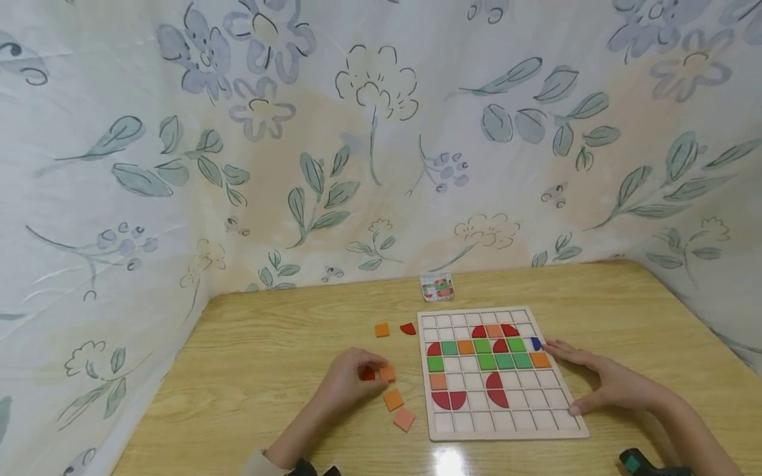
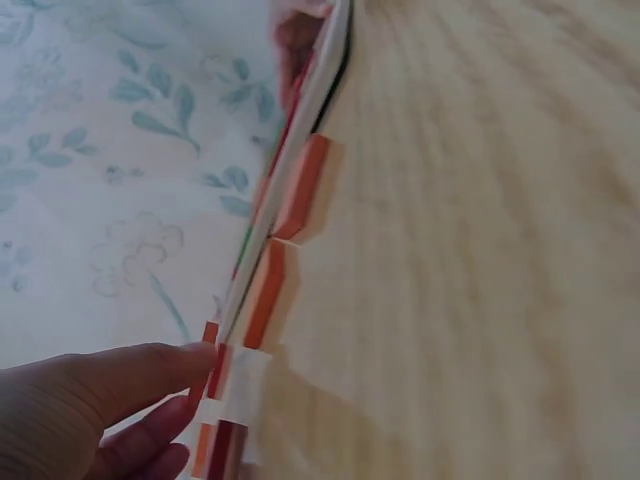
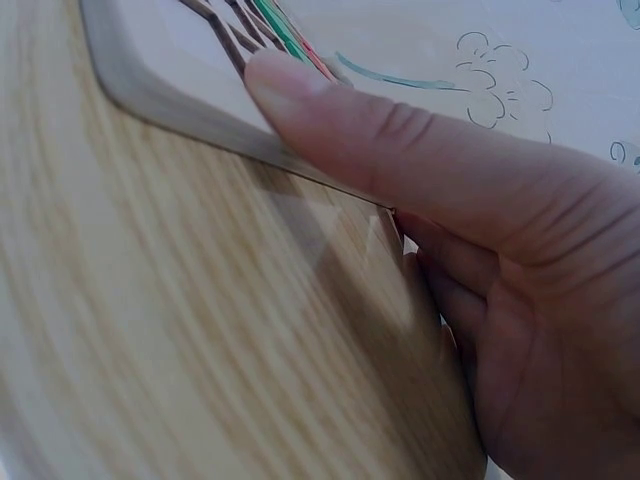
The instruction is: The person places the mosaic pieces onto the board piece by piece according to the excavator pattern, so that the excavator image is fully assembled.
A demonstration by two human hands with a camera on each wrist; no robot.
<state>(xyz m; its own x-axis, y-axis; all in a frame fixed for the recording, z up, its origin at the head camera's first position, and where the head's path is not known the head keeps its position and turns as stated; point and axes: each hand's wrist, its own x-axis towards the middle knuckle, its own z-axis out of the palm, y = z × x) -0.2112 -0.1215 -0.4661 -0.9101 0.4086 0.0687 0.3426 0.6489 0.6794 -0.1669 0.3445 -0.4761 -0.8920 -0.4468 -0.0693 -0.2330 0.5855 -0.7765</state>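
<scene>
My left hand point(image 1: 351, 378) pinches a square orange tile point(image 1: 387, 373) just left of the board; in the left wrist view the tile point(image 2: 204, 368) appears edge-on at the fingertips. A red piece point(image 1: 368, 374) peeks out beside those fingers, partly hidden. The pale grid board point(image 1: 512, 423) holds red quarter circles, green and orange squares, and a blue piece point(image 1: 536, 344) at its right edge. Along that edge rests my right hand point(image 1: 619, 382), fingers extended near the blue piece and thumb on the rim lower down. The right wrist view shows this thumb point(image 3: 330, 125) over the board's edge.
Loose tiles lie left of the board: an orange square point(image 1: 393, 399), a salmon square point(image 1: 404, 418), another orange square point(image 1: 381, 330) and a red quarter circle point(image 1: 407, 328). Behind the board lies a small pattern card point(image 1: 437, 287). Flowered cloth point(image 1: 381, 165) hangs around the wooden table point(image 1: 268, 344).
</scene>
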